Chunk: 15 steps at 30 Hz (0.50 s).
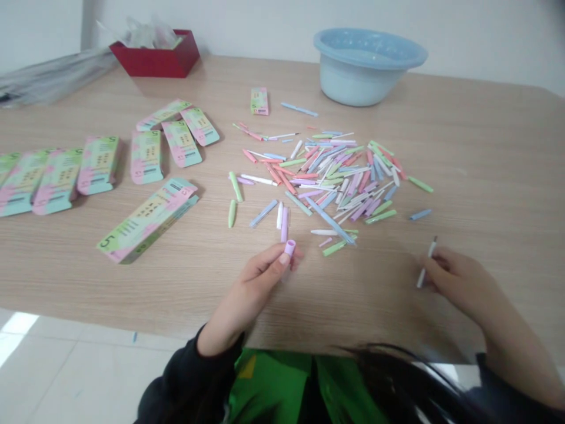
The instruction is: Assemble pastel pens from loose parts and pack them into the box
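Note:
Between the thumb and fingers of my left hand (260, 274) is a purple pen barrel (289, 247), its open round end facing up. My right hand (457, 280), off to the right just over the table, pinches a slim white pen refill (426, 264) with a dark tip. Ahead of my hands lies a loose heap of pen parts (329, 171) in purple, green, blue, red and white, with thin white refills among them. Just beyond my left hand rest another purple pen piece (285, 224) and a white pen piece (279, 215).
Several pink-green cartons (148, 221) lie at the left, and a small carton (259, 101) lies farther back. A blue basin (364, 70) stands at the back. A red box (161, 62) holds clear plastic, beside plastic wrapping (57, 76). The wooden table's front edge is near my body.

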Available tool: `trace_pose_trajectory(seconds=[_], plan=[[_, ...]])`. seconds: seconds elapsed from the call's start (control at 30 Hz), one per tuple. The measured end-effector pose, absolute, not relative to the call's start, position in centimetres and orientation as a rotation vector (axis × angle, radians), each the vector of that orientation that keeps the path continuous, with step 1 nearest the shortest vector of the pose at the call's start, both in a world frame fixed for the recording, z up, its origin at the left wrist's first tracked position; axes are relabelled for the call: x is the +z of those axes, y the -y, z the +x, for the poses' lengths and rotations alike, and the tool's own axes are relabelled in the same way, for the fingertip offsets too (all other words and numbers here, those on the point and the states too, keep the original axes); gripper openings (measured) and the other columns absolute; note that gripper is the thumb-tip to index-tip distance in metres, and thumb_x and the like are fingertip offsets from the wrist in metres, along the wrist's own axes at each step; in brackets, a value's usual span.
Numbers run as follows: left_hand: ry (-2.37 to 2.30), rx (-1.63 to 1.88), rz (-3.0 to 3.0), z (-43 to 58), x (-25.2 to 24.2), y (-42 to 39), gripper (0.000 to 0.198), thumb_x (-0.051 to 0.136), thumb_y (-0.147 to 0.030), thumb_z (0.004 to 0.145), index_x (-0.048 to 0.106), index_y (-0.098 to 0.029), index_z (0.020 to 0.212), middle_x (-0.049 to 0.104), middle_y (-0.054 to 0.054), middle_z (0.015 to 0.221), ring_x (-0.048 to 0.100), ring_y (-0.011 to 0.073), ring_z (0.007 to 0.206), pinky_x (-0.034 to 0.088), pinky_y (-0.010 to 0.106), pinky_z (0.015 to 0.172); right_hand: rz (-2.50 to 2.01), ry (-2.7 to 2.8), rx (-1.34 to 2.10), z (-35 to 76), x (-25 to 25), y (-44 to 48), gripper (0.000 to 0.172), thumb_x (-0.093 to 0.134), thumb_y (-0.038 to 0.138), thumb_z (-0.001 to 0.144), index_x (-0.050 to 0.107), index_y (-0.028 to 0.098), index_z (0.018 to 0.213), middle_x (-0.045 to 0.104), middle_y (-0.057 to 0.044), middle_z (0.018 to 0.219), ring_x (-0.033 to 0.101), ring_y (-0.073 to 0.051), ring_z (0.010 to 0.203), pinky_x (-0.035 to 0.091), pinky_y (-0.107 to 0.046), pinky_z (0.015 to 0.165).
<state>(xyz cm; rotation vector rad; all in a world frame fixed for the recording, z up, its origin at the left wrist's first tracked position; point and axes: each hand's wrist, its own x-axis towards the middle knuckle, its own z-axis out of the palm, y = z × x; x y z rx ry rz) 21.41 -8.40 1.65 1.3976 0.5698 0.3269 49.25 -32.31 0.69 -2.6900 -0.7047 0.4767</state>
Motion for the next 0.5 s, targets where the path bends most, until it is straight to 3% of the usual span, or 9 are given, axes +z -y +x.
trace_pose_trajectory(seconds=[0.1,0.2,0.33,0.43,0.5], plan=[[-0.493,0.323,1.187,21.5,1.2,8.4,0.029,0.056,-0.044,0.099,0.071,-0.019,0.105,0.057,0.001,0.078,0.052,0.0171,0.076,0.040,0.030,0.076,-2.404,0.880,0.415,46.1,2.4,29.2,0.037,0.045,0.043,0.096,0.051,0.027,0.064,0.059,-0.002,0.054,0.056,-0.021,0.052,0.043,-0.036,0.058],[-0.468,0.337,1.082,21.3,0.7,8.3,0.025,0.060,-0.041,0.096,0.067,-0.018,0.104,0.047,-0.002,0.070,0.045,0.0139,0.066,0.037,0.028,0.067,-2.138,1.072,0.412,43.1,4.0,25.7,0.045,0.036,0.047,0.103,0.054,0.025,0.068,0.060,-0.003,0.063,0.058,-0.019,0.062,0.044,-0.034,0.063],[-0.513,0.358,1.140,21.0,0.4,8.1,0.020,0.065,-0.035,0.093,0.063,-0.021,0.106,0.042,-0.006,0.064,0.037,0.0117,0.059,0.031,0.025,0.059,-1.930,1.245,0.494,42.0,5.0,22.0,0.024,0.039,0.032,0.103,0.057,0.024,0.091,0.065,-0.003,0.078,0.061,-0.019,0.071,0.047,-0.033,0.069],[-0.575,0.344,1.203,20.9,0.4,8.0,0.016,0.063,-0.033,0.093,0.061,-0.020,0.101,0.042,-0.007,0.062,0.036,0.0108,0.057,0.029,0.025,0.057,-2.029,1.392,0.396,43.0,4.5,20.3,0.007,0.053,0.025,0.093,0.059,0.022,0.090,0.064,-0.004,0.085,0.059,-0.019,0.074,0.046,-0.033,0.070],[-0.571,0.326,1.213,21.0,0.6,8.0,0.016,0.061,-0.034,0.093,0.060,-0.019,0.098,0.042,-0.007,0.062,0.036,0.0104,0.056,0.030,0.025,0.056,-2.058,1.519,0.365,43.8,3.7,19.8,0.007,0.057,0.022,0.088,0.064,0.021,0.088,0.063,-0.006,0.091,0.062,-0.021,0.080,0.047,-0.035,0.076]])
